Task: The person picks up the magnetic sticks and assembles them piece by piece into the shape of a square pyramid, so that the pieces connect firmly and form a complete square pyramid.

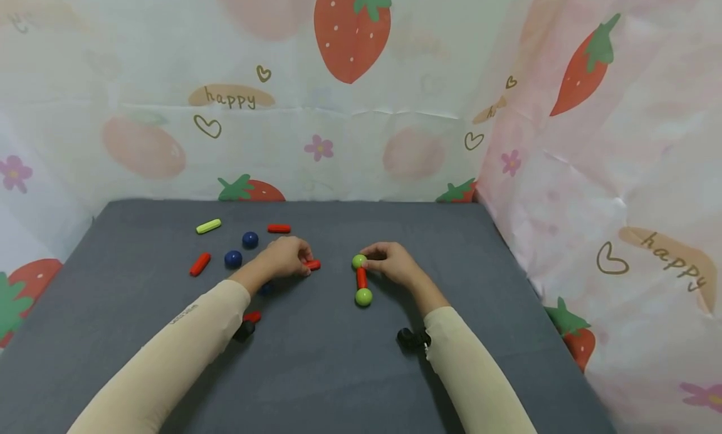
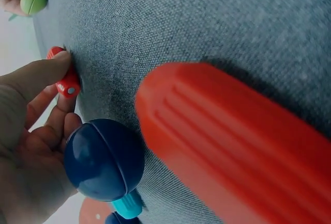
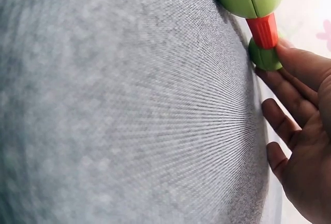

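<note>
My left hand (image 1: pixel 284 256) pinches a short red rod (image 1: pixel 313 265) between thumb and fingers, low over the grey table. A pale dot shows on the end of that red rod (image 2: pixel 68 87) in the left wrist view. To its right, my right hand (image 1: pixel 396 264) grips the far end of a joined piece: a red rod (image 1: pixel 361 278) with a green ball (image 1: pixel 363 296) at the near end and another green ball (image 1: pixel 358 261) at the far end. Thumb and index finger are at the far ball in the right wrist view; the other fingers (image 3: pixel 279 120) are spread loosely.
Left of the hands lie two blue balls (image 1: pixel 233 259), a yellow-green rod (image 1: pixel 209 226) and red rods (image 1: pixel 200 264). Another blue ball (image 1: pixel 265 288) and a red rod (image 1: pixel 252 317) are partly hidden by the left arm. A turquoise rod (image 2: pixel 128 205) shows beside a blue ball (image 2: pixel 103 159).
</note>
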Motion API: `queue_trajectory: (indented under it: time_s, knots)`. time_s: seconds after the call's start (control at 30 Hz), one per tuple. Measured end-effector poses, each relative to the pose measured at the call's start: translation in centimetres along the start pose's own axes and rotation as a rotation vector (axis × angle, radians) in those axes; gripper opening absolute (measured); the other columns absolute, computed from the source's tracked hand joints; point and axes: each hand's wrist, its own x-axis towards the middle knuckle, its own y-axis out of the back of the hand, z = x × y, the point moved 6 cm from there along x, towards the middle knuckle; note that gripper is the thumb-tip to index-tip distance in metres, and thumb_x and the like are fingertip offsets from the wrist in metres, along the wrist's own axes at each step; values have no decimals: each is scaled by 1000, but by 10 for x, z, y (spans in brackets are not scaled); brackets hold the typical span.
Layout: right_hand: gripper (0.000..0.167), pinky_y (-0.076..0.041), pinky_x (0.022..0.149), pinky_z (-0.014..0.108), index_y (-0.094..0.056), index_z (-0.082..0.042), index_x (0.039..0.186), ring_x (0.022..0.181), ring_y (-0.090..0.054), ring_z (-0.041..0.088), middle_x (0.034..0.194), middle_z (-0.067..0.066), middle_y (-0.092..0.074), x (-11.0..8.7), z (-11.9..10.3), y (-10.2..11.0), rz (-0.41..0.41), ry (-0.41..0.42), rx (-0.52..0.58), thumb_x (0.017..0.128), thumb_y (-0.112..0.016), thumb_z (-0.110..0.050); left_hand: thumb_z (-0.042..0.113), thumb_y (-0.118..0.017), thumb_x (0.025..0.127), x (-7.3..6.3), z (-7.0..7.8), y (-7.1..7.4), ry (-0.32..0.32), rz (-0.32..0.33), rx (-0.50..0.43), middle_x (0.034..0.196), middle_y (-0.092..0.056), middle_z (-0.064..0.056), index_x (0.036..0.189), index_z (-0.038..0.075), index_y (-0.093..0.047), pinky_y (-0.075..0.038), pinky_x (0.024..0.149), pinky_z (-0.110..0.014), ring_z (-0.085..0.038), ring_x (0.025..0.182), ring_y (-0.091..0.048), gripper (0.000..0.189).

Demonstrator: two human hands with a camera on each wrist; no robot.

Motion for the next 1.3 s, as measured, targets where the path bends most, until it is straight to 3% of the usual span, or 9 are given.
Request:
queue_trajectory:
  time_s: [0.47, 0.77, 1.07, 1.3]
  knots:
    - [30, -52, 80, 34, -74, -19, 123, 102, -65, 18, 118, 0, -72, 0, 0, 2, -5, -11, 2, 95, -76, -27, 22, -77, 92, 10, 17, -2, -76, 60, -46, 94, -70, -1, 109, 14, -74, -50, 74, -36, -17, 79, -61, 19]
    - [29, -53, 83, 35, -75, -18, 121, 103, -65, 19, 117, 0, -73, 1, 1, 0, -7, -13, 6, 94, -77, -26, 25, -77, 93, 17, 32, -15, -59, 57, -28, 98, -70, 2, 110, 20, -76, -38, 97, -50, -25, 101, -51, 18]
    - [27, -53, 83, 35, -76, -18, 120, 102, -65, 18, 115, 0, -73, 0, -1, -2, -12, 1, 4, 94, -77, -26, 24, -78, 93, 22, 51, -24, -91, 76, -13, 95, -69, 4, 105, 21, -77, -38, 94, -47, -23, 96, -50, 12]
    - [27, -53, 80, 35, -75, -17, 120, 100, -66, 20, 114, 2, -74, -1, -3, 0, -11, -1, 22, 94, -77, -25, 25, -77, 93, 24, 56, -27, -100, 93, 8, 94, -70, 4, 104, 21, -77, -39, 94, -46, -22, 96, -51, 11]
